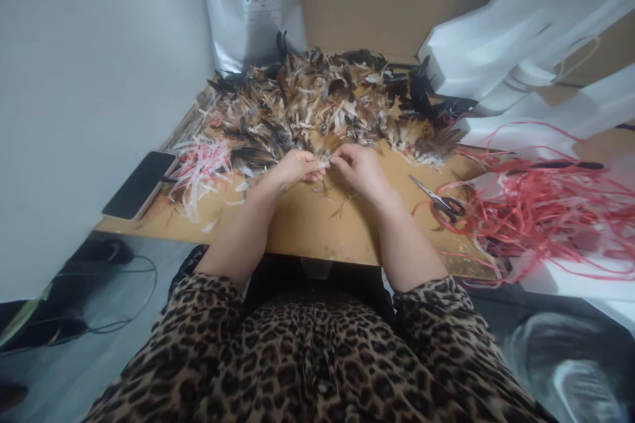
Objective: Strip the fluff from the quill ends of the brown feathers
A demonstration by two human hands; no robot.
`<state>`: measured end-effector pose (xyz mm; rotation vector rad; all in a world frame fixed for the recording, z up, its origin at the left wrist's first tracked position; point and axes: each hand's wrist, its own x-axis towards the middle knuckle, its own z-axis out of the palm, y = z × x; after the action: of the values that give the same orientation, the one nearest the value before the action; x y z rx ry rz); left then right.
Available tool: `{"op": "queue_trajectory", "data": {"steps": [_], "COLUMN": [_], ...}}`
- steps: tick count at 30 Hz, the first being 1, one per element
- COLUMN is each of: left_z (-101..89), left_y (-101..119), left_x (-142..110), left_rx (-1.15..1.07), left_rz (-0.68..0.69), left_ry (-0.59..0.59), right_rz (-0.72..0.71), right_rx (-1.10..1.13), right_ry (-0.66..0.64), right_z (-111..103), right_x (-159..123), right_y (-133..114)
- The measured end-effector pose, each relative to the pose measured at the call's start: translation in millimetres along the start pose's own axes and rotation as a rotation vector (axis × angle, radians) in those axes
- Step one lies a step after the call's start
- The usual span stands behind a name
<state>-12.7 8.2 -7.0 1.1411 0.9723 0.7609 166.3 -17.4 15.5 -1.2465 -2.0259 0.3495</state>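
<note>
Near the middle of the table my left hand [300,167] is closed in a pinch around what looks like the pale quill ends of a small bunch of feathers [323,145]. My right hand [358,166] meets it from the other side, thumb and fingertips pinched together close to the same quills. Whatever lies between the right fingertips is too small to make out. Just beyond both hands spreads a big heap of brown, black and white feathers [342,96].
Scissors [439,200] lie right of my right forearm, beside a tangle of red plastic strips [550,211]. To the left are cut pink and white strips [201,168] and a phone [140,186] on the table [322,228]. A white printed bag [255,20] stands behind the heap.
</note>
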Motion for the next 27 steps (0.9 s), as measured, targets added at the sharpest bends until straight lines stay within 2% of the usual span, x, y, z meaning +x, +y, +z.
{"op": "queue_trajectory", "data": {"steps": [5, 10, 14, 20, 27], "left_z": [-0.3, 3.3, 7.9, 11.9, 15.8], "left_y": [0, 2, 2, -6, -2], "left_x": [1, 1, -2, -5, -10], "left_rx": [0.121, 0.258, 0.34, 0.441, 0.416], "left_rz": [0.033, 0.026, 0.021, 0.085, 0.158], "left_ry": [0.071, 0.118, 0.041, -0.134, -0.139], "right_rz": [0.087, -0.032, -0.119, -0.243, -0.062], "right_rx": [0.013, -0.133, -0.283, -0.231, 0.015], "right_ry": [-0.068, -0.259, -0.241, -0.243, -0.118], "right_z": [-6, -13, -13, -9, -16], "right_x": [-1, -3, -6, -6, 0], "right_y": [-4, -9, -17, -23, -12]}}
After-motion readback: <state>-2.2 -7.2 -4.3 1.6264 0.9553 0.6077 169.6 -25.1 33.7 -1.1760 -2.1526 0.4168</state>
